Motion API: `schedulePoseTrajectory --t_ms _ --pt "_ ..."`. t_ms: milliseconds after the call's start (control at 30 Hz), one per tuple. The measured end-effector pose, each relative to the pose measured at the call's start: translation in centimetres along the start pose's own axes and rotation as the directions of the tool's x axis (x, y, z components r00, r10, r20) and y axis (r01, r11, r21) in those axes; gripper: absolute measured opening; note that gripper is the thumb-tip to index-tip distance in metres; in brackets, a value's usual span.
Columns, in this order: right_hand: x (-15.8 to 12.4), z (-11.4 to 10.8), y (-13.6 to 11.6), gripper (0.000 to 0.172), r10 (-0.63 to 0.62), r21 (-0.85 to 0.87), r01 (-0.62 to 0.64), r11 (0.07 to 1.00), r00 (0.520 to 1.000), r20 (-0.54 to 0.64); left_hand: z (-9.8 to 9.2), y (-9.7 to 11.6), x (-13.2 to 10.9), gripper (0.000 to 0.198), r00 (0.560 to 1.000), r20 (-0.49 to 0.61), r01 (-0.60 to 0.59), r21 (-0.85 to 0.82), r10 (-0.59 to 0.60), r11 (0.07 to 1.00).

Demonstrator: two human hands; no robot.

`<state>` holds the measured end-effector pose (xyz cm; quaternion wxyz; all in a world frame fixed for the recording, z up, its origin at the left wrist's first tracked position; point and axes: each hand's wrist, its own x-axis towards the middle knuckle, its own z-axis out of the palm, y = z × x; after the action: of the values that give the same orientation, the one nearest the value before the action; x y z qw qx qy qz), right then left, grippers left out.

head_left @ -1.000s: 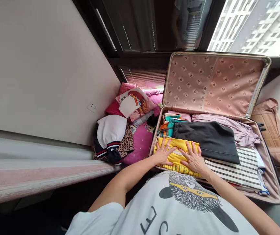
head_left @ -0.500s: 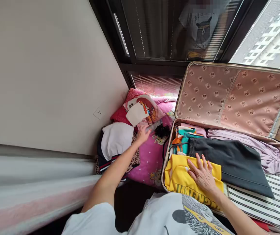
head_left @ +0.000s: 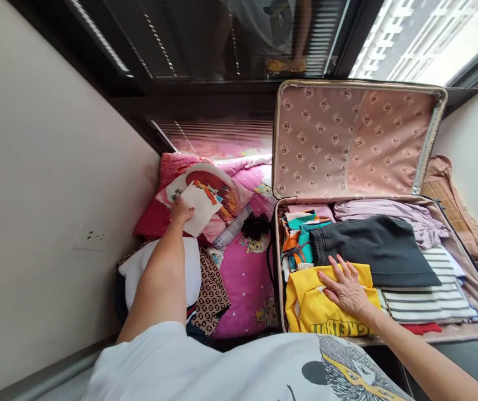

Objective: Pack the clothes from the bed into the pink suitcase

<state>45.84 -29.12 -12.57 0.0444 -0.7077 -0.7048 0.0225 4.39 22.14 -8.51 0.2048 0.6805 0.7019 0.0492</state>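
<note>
My left hand (head_left: 181,213) reaches to the pink and red pillows and pinches the left edge of a white printed piece (head_left: 199,214), paper or cloth, lying on the printed pillow (head_left: 232,197). Its fingertips are partly hidden. My right hand (head_left: 346,291) lies flat with fingers spread on a folded yellow shirt (head_left: 305,298) inside the open suitcase (head_left: 279,267). Beside the shirt are folded dark grey shorts (head_left: 376,250), a striped black-and-white garment (head_left: 422,303), a lilac garment (head_left: 389,214) and teal-orange clothing (head_left: 305,239).
The suitcase lid (head_left: 351,145) stands raised against the dark window frame. Left of the case, a pink bedspread (head_left: 242,278) carries a black fluffy item (head_left: 256,226), a plaid cloth (head_left: 232,228), a brown patterned cloth (head_left: 211,289) and white clothing (head_left: 192,267). A wall rises at left.
My left hand has moved from beside the plaid cloth to the white printed piece's left edge. My right hand stays on the yellow shirt. The view has shifted, showing more beyond the suitcase's right side.
</note>
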Motion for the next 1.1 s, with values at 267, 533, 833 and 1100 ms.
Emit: schedulePoseTrajectory --t_ms 267,533,833,1100 --pt "0.4 -1.4 -0.5 0.045 0.001 0.016 -0.002 1.000 0.998 0.063 -0.5 -0.8 2.6 0.034 0.996 0.081 0.017 0.063 -0.022 0.998" --pt "5.6 -4.8 2.5 0.072 0.055 0.061 -0.057 0.997 0.998 0.027 -5.3 1.1 -4.8 0.051 0.998 -0.035 0.008 -0.680 -0.044 0.733" --pt "14.1 -7.0 8.2 0.080 0.154 -0.088 -0.133 0.987 0.939 0.309 -4.1 13.9 -22.0 0.070 0.992 0.014 0.012 -1.000 0.126 0.021" --pt "8.2 -9.2 10.2 0.034 0.137 0.189 -0.117 0.975 0.986 -0.095 3.3 20.4 -32.2 0.062 0.940 0.253 0.278 -0.957 0.231 -0.083"
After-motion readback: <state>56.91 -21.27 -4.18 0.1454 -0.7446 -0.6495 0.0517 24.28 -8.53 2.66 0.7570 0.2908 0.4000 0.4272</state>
